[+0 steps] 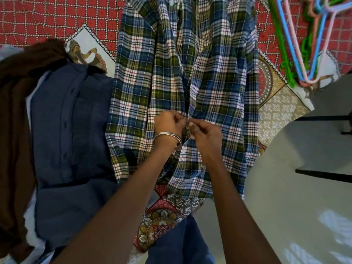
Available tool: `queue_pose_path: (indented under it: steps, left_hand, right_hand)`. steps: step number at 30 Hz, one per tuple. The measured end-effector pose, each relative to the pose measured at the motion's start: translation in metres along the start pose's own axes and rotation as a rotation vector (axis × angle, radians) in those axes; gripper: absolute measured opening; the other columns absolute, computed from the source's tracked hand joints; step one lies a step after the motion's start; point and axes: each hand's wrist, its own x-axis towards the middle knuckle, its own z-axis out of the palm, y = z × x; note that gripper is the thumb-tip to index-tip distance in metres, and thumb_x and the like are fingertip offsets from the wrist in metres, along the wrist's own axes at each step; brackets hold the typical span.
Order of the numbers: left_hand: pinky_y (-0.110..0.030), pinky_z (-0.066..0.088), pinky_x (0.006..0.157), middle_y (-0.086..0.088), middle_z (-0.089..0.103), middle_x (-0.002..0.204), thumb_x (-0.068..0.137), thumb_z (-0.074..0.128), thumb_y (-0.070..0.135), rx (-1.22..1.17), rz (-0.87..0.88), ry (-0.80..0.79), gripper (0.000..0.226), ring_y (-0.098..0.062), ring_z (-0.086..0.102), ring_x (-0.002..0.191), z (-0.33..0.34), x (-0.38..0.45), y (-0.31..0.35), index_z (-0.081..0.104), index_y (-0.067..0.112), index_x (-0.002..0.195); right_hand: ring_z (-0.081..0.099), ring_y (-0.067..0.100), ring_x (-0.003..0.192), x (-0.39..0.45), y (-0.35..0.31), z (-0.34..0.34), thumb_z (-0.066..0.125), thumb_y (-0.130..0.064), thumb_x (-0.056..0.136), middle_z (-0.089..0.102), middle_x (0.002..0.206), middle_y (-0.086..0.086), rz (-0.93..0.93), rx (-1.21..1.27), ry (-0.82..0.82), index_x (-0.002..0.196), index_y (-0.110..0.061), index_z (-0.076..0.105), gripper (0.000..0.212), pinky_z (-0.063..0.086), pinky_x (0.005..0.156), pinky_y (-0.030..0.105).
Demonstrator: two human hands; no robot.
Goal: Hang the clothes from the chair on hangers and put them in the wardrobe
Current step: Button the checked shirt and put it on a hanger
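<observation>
Left hand (168,123) and right hand (206,134) each pinch the plaid shirt (171,77) front edges; hangers (297,44) lie near the bed's right edge.

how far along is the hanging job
Early. Nothing shows as hung yet. In hand: the left hand and right hand pinch the plaid shirt at its front opening on the bed. Left: the navy shirt and brown garment lie beside it; hangers lie unused.

I see both hands meeting at centre: left hand (168,123) and right hand (204,134) pinch the plaid shirt (171,73) at its front placket. Navy shirt (72,130) at nine o'clock, hangers (304,44) at two.
</observation>
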Motion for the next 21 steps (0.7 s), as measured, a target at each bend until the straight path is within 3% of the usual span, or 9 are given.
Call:
queue_pose_path:
  steps: [3, 7, 9, 12, 15, 19, 21]
  left_hand:
    - [-0.037, 0.054, 0.073, -0.010, 0.066, 0.072, 0.082, 0.072, 0.013, -0.012, 0.002, -0.025, 0.013, -0.025, 0.062, 0.071, 0.000, -0.001, -0.001, 0.067, 0.006, 0.072]
    - [-0.036, 0.054, 0.081, 0.005, 0.053, 0.062, 0.082, 0.072, 0.010, -0.172, -0.102, -0.114, 0.025, -0.017, 0.053, 0.072, 0.001, 0.002, 0.000, 0.056, 0.014, 0.063]
    - [-0.040, 0.053, 0.089, 0.001, 0.059, 0.072, 0.082, 0.071, 0.005, -0.243, -0.150, -0.136, 0.018, -0.019, 0.058, 0.080, 0.001, 0.004, 0.001, 0.060, 0.012, 0.069]
    - [-0.039, 0.053, 0.092, -0.009, 0.066, 0.094, 0.084, 0.068, 0.002, -0.323, -0.232, -0.148, 0.007, -0.023, 0.063, 0.093, -0.003, 0.004, 0.006, 0.065, 0.006, 0.080]
    - [-0.042, 0.056, 0.084, -0.015, 0.069, 0.104, 0.088, 0.065, 0.007, -0.359, -0.323, -0.163, 0.008, -0.029, 0.065, 0.094, -0.005, 0.005, 0.011, 0.066, 0.005, 0.080]
    - [-0.051, 0.057, 0.076, -0.025, 0.069, 0.089, 0.085, 0.069, 0.023, -0.377, -0.366, -0.140, 0.031, -0.039, 0.068, 0.085, -0.008, 0.005, 0.012, 0.067, -0.008, 0.081]
    - [-0.048, 0.058, 0.074, -0.020, 0.070, 0.083, 0.083, 0.072, 0.016, -0.377, -0.347, -0.132, 0.021, -0.036, 0.069, 0.082, -0.009, 0.003, 0.013, 0.064, 0.002, 0.069]
  right_hand:
    - [0.070, 0.025, 0.081, 0.004, -0.002, -0.002, 0.057, -0.013, 0.095, 0.073, 0.085, 0.008, 0.039, 0.041, -0.040, 0.102, -0.012, 0.074, 0.018, 0.059, 0.075, 0.044]
    - [0.063, 0.019, 0.070, 0.012, -0.010, -0.008, 0.060, -0.007, 0.093, 0.071, 0.084, 0.016, 0.135, 0.142, -0.076, 0.094, -0.002, 0.072, 0.012, 0.056, 0.066, 0.028]
    - [0.061, 0.014, 0.067, 0.013, -0.014, -0.012, 0.064, -0.005, 0.090, 0.069, 0.079, 0.013, 0.140, 0.177, -0.097, 0.089, -0.003, 0.072, 0.008, 0.055, 0.064, 0.023]
    - [0.062, 0.017, 0.068, 0.015, -0.014, -0.012, 0.069, -0.005, 0.086, 0.070, 0.079, 0.013, 0.136, 0.197, -0.100, 0.086, -0.004, 0.072, 0.004, 0.056, 0.068, 0.028]
    - [0.064, 0.016, 0.067, 0.014, -0.011, -0.007, 0.073, -0.012, 0.084, 0.072, 0.077, 0.008, 0.060, 0.033, -0.043, 0.087, -0.005, 0.074, 0.008, 0.057, 0.067, 0.029]
    - [0.059, 0.004, 0.066, 0.010, -0.013, 0.001, 0.073, -0.014, 0.084, 0.067, 0.078, -0.001, -0.087, -0.207, 0.002, 0.087, -0.010, 0.072, 0.005, 0.048, 0.060, 0.010]
    - [0.059, 0.008, 0.073, 0.007, -0.012, 0.004, 0.072, -0.011, 0.083, 0.065, 0.086, 0.001, -0.165, -0.288, 0.016, 0.087, -0.010, 0.072, 0.004, 0.049, 0.067, 0.015]
